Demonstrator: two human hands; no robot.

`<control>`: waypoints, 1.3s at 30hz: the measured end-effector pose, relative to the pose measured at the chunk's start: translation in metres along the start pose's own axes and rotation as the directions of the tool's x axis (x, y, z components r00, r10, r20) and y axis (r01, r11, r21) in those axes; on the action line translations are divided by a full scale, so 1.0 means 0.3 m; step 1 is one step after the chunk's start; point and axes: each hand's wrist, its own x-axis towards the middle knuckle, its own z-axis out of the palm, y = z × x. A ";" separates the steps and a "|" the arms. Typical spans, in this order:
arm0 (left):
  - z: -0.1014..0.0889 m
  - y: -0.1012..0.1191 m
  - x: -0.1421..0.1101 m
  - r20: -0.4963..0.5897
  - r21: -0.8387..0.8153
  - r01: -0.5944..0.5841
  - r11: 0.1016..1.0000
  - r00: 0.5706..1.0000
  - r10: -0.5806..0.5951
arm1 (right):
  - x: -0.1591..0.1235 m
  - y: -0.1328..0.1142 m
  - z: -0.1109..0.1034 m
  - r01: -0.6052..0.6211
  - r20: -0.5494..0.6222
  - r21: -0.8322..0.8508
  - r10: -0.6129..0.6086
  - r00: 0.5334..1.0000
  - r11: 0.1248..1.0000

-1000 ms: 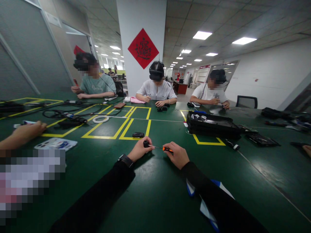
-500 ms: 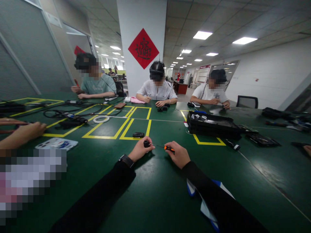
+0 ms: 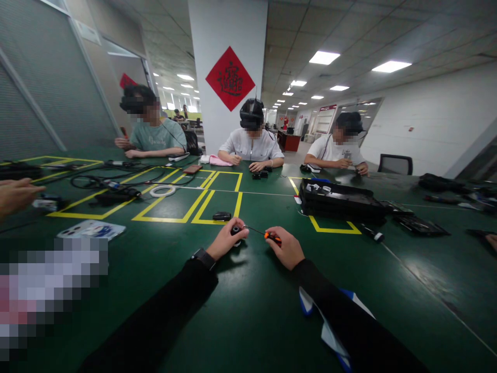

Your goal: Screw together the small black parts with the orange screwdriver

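Between the thumb and fingers of my left hand [image 3: 225, 242] is a small black round part [image 3: 235, 229], too small to name more closely. My right hand [image 3: 286, 247] is closed around the orange and black handle of a screwdriver [image 3: 272, 238]. Its thin shaft points left, and the tip is at or very near the black part; I cannot tell whether it sits inside. Just beyond my left hand a black oblong piece [image 3: 221, 216] lies on the green table [image 3: 248, 321].
A black tray [image 3: 341, 199] with small white pieces stands to the right. Under my right forearm is a blue and white item [image 3: 334, 336]. Left are a patterned flat case [image 3: 91, 231], a white cable coil [image 3: 162, 191] and a co-worker's hand [image 3: 17, 197]. Several people sit around the table.
The black part in my left hand has turned a little, and the screwdriver's shaft now slopes more steeply up to it. At the left, the co-worker's hand has moved back and up.
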 end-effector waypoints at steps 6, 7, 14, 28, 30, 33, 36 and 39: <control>0.006 0.000 0.004 -0.023 0.011 -0.034 0.999 0.999 0.034 | -0.001 -0.008 -0.001 -0.004 0.003 0.002 0.004 1.000 1.000; 0.006 0.001 0.004 -0.027 0.016 -0.045 0.999 0.999 0.045 | -0.001 -0.009 -0.001 -0.003 0.004 0.006 0.003 1.000 1.000; 0.005 0.024 0.003 -0.060 -0.016 -0.050 0.999 0.997 0.049 | 0.002 -0.003 0.005 -0.031 0.001 0.025 0.031 1.000 0.999; -0.063 -0.045 0.016 -0.206 0.316 -0.128 0.940 0.958 0.200 | 0.003 0.030 0.065 -0.085 0.022 -0.083 0.087 0.996 0.993; -0.091 -0.064 0.013 -0.164 0.426 -0.112 0.898 0.966 0.199 | 0.009 0.035 0.064 -0.123 0.004 -0.043 0.123 0.992 0.991; -0.113 -0.096 0.007 -0.089 0.543 -0.059 0.838 0.988 0.127 | 0.037 0.042 0.052 -0.242 0.040 0.067 0.240 0.970 0.968; -0.112 -0.111 0.001 0.020 0.600 -0.093 0.795 0.995 0.102 | 0.077 0.025 0.030 -0.360 0.097 0.149 0.349 0.932 0.921; -0.101 -0.105 -0.001 0.051 0.621 -0.134 0.772 0.990 0.131 | 0.111 -0.027 0.033 -0.222 0.082 0.098 0.214 0.973 0.970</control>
